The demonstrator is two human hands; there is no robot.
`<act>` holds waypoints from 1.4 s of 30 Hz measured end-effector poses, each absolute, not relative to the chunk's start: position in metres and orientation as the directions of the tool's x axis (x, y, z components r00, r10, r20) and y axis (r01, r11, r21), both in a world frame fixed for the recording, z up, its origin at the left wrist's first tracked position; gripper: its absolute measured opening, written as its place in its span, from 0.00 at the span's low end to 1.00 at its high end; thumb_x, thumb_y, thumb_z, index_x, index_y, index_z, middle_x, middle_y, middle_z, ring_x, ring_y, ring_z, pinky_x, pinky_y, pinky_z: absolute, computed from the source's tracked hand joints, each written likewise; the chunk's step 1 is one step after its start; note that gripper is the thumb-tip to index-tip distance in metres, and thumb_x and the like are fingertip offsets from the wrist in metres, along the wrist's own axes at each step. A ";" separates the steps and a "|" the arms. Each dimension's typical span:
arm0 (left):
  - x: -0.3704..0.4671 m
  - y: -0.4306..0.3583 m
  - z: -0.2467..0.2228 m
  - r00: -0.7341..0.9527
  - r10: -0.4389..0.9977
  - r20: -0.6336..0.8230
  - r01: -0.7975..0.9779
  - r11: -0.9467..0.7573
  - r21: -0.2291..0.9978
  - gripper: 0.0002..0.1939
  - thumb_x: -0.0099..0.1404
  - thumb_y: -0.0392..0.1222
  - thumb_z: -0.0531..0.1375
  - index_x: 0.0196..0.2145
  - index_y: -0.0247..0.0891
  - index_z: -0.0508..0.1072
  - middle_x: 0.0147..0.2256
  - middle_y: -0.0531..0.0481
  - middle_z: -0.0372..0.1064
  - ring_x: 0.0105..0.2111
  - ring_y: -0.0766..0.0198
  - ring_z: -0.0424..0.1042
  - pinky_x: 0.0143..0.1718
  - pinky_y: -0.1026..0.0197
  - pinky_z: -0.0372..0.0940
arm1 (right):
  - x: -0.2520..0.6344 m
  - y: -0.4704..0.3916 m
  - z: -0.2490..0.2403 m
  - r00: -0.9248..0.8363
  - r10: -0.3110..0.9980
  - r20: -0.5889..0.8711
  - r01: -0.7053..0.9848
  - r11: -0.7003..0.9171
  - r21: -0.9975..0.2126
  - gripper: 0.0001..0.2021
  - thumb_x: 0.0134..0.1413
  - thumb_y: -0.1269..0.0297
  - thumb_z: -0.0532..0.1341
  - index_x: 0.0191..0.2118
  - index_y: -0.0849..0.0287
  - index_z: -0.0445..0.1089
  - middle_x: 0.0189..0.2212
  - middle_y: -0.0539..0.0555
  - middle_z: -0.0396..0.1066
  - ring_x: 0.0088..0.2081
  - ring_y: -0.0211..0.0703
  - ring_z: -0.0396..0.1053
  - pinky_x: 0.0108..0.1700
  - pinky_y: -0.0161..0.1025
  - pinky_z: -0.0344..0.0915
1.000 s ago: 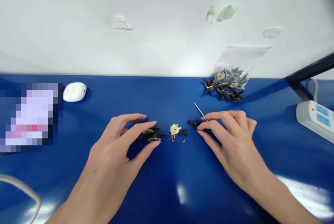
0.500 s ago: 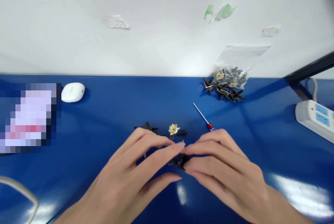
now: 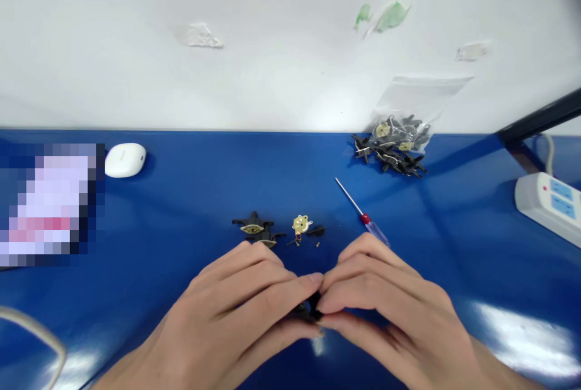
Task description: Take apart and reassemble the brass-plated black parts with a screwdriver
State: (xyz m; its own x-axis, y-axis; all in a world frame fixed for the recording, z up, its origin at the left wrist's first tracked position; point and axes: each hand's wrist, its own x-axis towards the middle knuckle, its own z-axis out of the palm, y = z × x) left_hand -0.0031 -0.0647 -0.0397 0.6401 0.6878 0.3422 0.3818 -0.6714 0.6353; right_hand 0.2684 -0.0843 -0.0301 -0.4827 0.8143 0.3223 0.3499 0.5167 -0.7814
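A small black part (image 3: 310,307) is pinched between both hands near the bottom middle, mostly hidden by the fingers. My left hand (image 3: 236,317) closes on its left side, and my right hand (image 3: 385,305) grips it from the right. Just beyond them lie a round gold plate (image 3: 301,224), a small black piece (image 3: 316,231) and a tiny screw (image 3: 318,244). Black parts with gold discs (image 3: 254,223) rest beyond my left fingers. A screwdriver (image 3: 365,218) with a red and clear handle lies beyond my right hand.
Against the white wall, a clear bag (image 3: 413,111) stands by a pile of black parts (image 3: 394,160). A white case (image 3: 126,160) and a blurred-out screen (image 3: 59,202) are at the left. A power strip (image 3: 551,202) and a black bar (image 3: 540,114) are at the right.
Both hands have moved down, nearer the front, with the black part. My left fingers have closed in around it. The black parts with gold discs and the small screws are now uncovered.
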 end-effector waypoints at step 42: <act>0.004 -0.064 -0.048 0.674 0.676 0.298 0.506 -0.716 0.482 0.10 0.81 0.34 0.66 0.57 0.39 0.81 0.50 0.42 0.81 0.48 0.46 0.79 0.43 0.44 0.83 | 0.273 -0.068 -0.061 -0.362 0.877 0.316 0.801 0.466 -0.377 0.10 0.81 0.73 0.63 0.60 0.57 0.77 0.52 0.59 0.76 0.53 0.54 0.72 0.54 0.52 0.61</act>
State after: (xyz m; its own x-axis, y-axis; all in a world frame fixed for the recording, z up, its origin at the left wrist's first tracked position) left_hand 0.0041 -0.0644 -0.0479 0.6739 0.6762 0.2975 0.5056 -0.7158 0.4816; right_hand 0.2735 -0.0681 -0.0606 -0.3615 0.8772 0.3161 0.8006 0.4658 -0.3770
